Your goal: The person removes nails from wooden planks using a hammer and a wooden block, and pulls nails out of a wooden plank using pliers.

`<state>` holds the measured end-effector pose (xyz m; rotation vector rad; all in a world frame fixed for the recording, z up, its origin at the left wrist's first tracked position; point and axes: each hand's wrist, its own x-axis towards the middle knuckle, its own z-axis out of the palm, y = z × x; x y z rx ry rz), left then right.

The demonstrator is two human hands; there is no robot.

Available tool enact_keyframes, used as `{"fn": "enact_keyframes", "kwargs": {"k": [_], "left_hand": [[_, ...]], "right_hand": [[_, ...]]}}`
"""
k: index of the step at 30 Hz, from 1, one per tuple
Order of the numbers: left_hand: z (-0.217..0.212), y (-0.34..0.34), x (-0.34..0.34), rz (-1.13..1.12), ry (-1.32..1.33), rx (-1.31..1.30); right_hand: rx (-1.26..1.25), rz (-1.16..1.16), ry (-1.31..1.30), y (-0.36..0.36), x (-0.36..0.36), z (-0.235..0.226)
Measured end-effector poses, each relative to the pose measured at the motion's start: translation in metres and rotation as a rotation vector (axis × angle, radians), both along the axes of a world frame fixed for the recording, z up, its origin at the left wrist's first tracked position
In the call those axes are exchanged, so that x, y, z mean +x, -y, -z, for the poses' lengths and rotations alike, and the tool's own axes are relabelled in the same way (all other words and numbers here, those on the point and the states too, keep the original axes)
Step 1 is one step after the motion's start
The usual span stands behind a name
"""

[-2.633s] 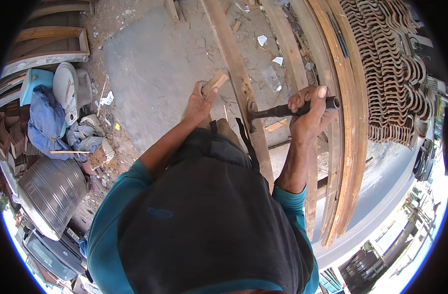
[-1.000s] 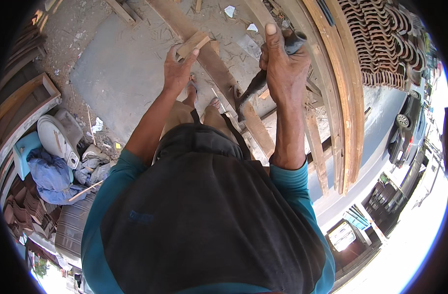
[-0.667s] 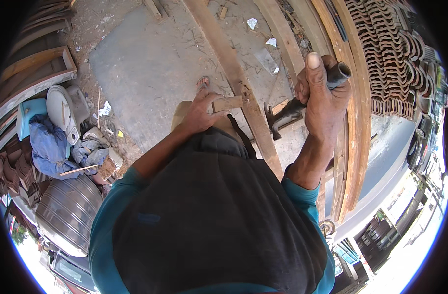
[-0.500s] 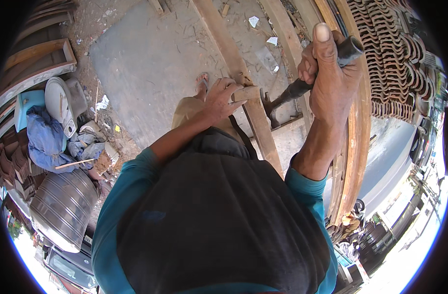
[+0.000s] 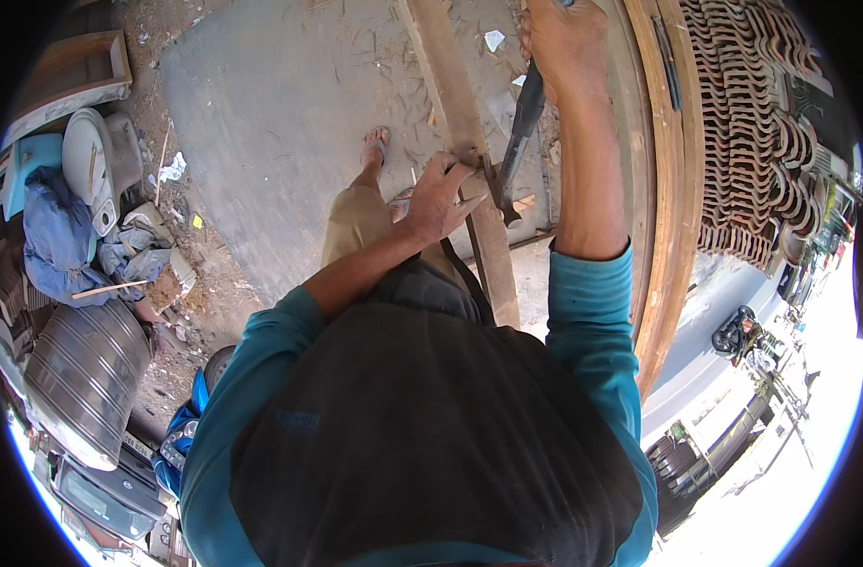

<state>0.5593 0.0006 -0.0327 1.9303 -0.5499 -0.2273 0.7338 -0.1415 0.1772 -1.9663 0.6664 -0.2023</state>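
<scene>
Head view: one hammer point(image 5: 524, 113), gripped above one long plank point(image 5: 443, 80).
The right hand point(image 5: 565, 47) wraps its handle; the hammer's head sits at the plank's right edge. The left hand point(image 5: 439, 200) is at the left edge, fingers curled; whether they pinch anything, I cannot tell. Two feet point(image 5: 375, 146) show nearby.

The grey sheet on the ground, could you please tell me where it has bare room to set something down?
The grey sheet looks bare on its left part, between the littered dirt and the forward sandalled foot. Toward the beam it is more littered; around the beam, the left hand, right hand and hammer crowd it.
</scene>
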Motion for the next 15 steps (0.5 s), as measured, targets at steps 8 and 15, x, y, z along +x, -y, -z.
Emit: {"fn": "enact_keyframes", "kwargs": {"k": [8,15], "left_hand": [[-0.003,-0.001,0.006,-0.004,-0.014,0.062],[-0.008,-0.007,-0.002,0.025,0.056,0.114]], "right_hand": [[-0.151,0.005,0.219,0.01,0.027,-0.004],[0.198,-0.046,-0.038,0.007,-0.017,-0.014]]}}
